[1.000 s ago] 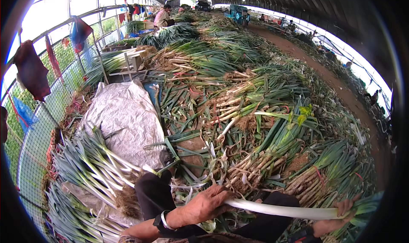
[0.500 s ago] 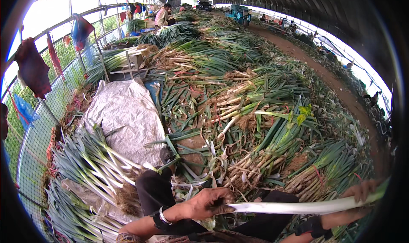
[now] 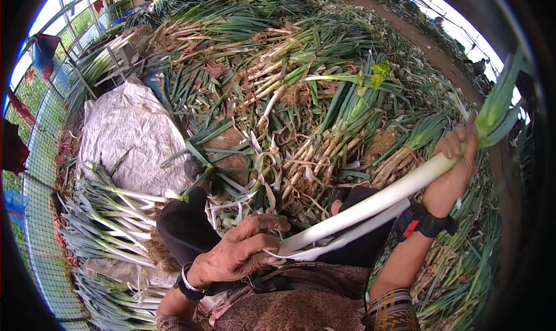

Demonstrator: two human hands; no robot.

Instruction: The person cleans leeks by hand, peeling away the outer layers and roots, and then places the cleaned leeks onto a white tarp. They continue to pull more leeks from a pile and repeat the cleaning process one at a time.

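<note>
A long leek (image 3: 370, 203) slants across my lap, its white stalk low and its green leaves at the upper right. Around the stalk just below the leaves, my right hand (image 3: 454, 166) is closed. At the white lower end my left hand (image 3: 246, 247) has its fingers bent in a grip. A loose pale strip of outer layer (image 3: 353, 233) runs along the stalk's underside from those fingers toward my right wrist. The left fingertips partly hide the leek's end. Left of my knee lies a pile of cleaned white leeks (image 3: 124, 224), roots toward me.
A whitish plastic sheet (image 3: 133, 137) covers ground at the left, beside a mesh fence (image 3: 43, 215). Untrimmed leek bundles (image 3: 330, 151) with soil on their roots lie ahead and right. Leaf scraps are strewn between them. A brown dirt path (image 3: 399, 26) runs along the far right.
The leek has gone from nearly level to steeply slanted, its leafy end raised. A pale strip now hangs apart from the stalk. My view has tilted downward.
</note>
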